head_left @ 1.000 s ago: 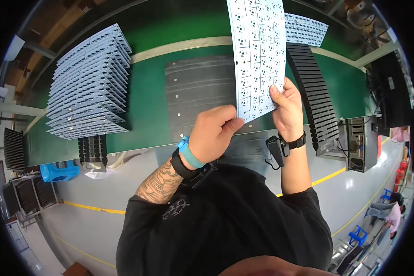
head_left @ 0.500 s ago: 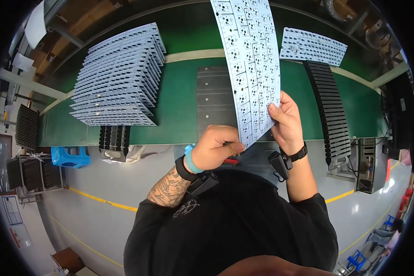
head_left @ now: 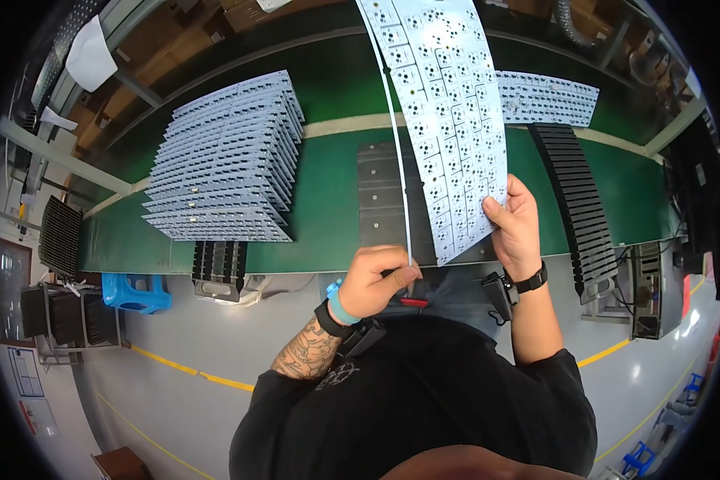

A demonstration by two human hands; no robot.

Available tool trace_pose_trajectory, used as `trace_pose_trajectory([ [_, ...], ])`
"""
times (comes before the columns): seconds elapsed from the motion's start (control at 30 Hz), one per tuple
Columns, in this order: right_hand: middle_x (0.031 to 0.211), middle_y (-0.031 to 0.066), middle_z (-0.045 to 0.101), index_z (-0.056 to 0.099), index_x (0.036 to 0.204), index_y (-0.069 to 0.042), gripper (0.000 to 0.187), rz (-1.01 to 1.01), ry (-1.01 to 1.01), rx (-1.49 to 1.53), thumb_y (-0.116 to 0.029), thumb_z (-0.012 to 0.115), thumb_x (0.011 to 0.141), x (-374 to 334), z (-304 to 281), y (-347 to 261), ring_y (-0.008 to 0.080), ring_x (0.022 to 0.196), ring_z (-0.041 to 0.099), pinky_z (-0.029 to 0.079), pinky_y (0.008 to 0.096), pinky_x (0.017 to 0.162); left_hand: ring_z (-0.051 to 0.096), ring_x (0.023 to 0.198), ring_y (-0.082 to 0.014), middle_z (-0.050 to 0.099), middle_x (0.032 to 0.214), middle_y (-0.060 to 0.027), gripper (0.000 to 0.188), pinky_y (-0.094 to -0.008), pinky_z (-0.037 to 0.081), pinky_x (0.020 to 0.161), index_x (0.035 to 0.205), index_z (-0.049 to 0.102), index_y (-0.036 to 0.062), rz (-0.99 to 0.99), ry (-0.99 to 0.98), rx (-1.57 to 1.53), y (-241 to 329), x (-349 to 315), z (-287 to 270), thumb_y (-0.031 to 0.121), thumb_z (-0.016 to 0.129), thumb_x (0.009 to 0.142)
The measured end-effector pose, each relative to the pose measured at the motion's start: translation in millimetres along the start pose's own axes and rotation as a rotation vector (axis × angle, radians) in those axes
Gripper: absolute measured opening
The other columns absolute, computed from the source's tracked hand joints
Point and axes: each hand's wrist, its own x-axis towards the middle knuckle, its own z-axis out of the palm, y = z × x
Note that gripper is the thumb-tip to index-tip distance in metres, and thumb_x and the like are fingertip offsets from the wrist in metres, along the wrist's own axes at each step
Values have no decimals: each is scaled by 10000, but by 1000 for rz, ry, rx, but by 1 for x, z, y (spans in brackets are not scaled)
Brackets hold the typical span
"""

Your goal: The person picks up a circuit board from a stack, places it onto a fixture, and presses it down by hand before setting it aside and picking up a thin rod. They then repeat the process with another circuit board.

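A long white circuit board [head_left: 460, 128], with rows of dark key-switch footprints, is held up and tilted before me. My right hand [head_left: 518, 224] grips it at its lower right edge, thumb on the printed face. My left hand [head_left: 376, 280] pinches the bottom end of a thin white edge strip [head_left: 404, 200] between thumb and fingers. The strip stands beside the board's left edge with a gap between them; the upper ends run near each other at the top of the view. Below them lies a dark grey plate [head_left: 380, 212] with screws, on the green bench [head_left: 324, 192].
On the left, many similar boards [head_left: 228, 160] stand upright in a black slotted rack [head_left: 218, 264]. Another black rack [head_left: 572, 192] is at the right, with a board [head_left: 548, 98] standing at its far end. A blue stool [head_left: 136, 292] is under the bench's left side.
The strip at the board's left edge has come apart from it, staying in my left hand. The board, in my right hand, has shifted right. The whole view has moved slightly.
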Motion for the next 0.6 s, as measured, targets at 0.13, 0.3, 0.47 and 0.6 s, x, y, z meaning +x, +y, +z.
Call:
trace_pose_trajectory([
  [0.13, 1080, 106, 715, 619, 1085, 21, 234, -112, 77, -191, 2, 738, 884, -1, -24, -10, 129, 965, 663, 513, 279, 897, 625, 670, -160, 675, 760, -80, 149, -289, 480, 618, 843, 681, -11, -22, 75, 190, 10, -21, -13, 86, 645, 950],
  [0.3, 1120, 101, 713, 603, 1132, 28, 253, -144, 120, -279, 4, 713, 905, 1, -59, -25, 134, 990, 666, 509, 295, 927, 623, 671, -247, 632, 721, -129, 144, -347, 466, 613, 834, 663, -2, -145, 250, 280, 15, -70, -37, 108, 678, 924],
  [0.47, 1119, 100, 713, 608, 1131, 22, 227, -198, 172, -346, 5, 698, 924, 6, -83, -25, 132, 974, 664, 508, 292, 915, 604, 651, -311, 615, 704, -161, 203, -371, 454, 592, 777, 609, 1, -338, 414, 553, 26, -115, -64, 126, 671, 925],
  [0.6, 1109, 95, 712, 612, 1121, 13, 215, -215, 204, -351, -8, 704, 928, 6, -87, -23, 127, 955, 661, 504, 288, 904, 603, 650, -396, 613, 687, -199, 282, -437, 452, 579, 729, 572, 8, -498, 397, 694, 7, -114, -67, 182, 661, 932],
])
